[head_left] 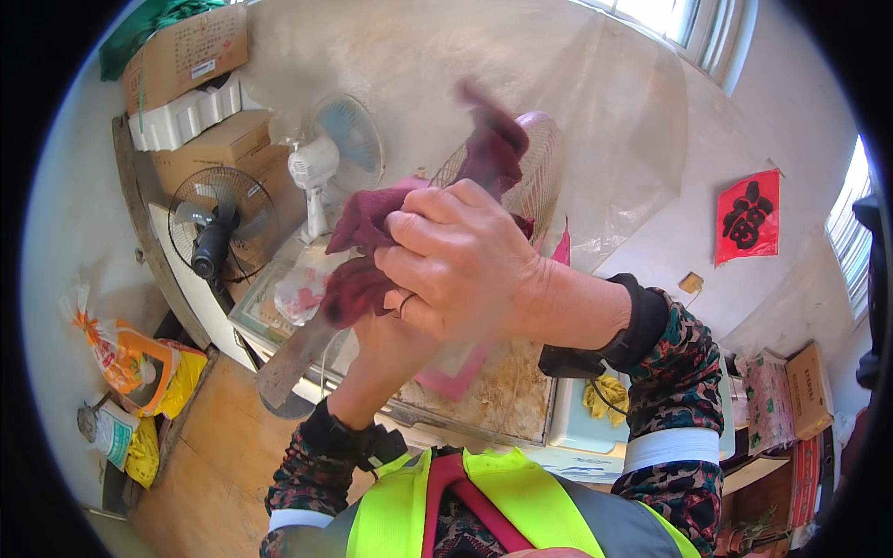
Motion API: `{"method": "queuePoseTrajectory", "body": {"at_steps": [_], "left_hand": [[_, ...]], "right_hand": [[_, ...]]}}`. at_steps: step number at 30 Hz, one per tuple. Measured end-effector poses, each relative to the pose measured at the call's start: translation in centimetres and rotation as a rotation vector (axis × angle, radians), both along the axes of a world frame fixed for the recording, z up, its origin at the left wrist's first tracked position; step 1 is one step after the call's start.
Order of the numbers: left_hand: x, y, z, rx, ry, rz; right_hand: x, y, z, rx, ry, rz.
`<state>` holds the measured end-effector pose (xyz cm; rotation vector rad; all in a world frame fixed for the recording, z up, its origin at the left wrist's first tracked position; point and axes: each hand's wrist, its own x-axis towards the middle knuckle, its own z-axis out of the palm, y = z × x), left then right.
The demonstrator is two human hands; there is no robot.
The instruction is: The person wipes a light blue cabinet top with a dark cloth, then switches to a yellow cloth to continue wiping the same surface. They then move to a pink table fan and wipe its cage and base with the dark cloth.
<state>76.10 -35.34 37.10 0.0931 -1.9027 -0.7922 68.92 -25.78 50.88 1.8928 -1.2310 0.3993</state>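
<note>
My right hand (460,256) is closed round a bunched dark red cloth (367,219), whose loose end is smeared by motion above the knuckles. Just under it, my left hand (391,349) is pressed close against the cloth. Its fingers are hidden by the right hand and the folds, so what they grip does not show. From below the cloth a translucent grey paddle-shaped blade (290,367) sticks out to the lower left; it looks like a fan blade. Behind the hands stands a round wire fan grille (541,177) with a pinkish rim.
A white fan (314,167) and a black fan (219,228) stand at the left by stacked cardboard boxes (209,144). Below the hands is a stained tabletop (502,395) with a pink piece (456,372). A yellow cloth (606,398) lies right; bags (139,367) sit at far left.
</note>
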Motion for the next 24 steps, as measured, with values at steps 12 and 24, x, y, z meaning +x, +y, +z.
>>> {"method": "queuePoseTrajectory", "body": {"at_steps": [12, 24], "left_hand": [[0.9, 1.4, 0.8, -0.073, 0.007, 0.189], [1.3, 1.3, 0.4, 0.006, -0.174, 0.058]], "right_hand": [[-17.2, 1.5, 9.1, 0.028, -0.648, -0.671], [-3.6, 2.2, 2.5, 0.152, 0.090, 0.011]]}}
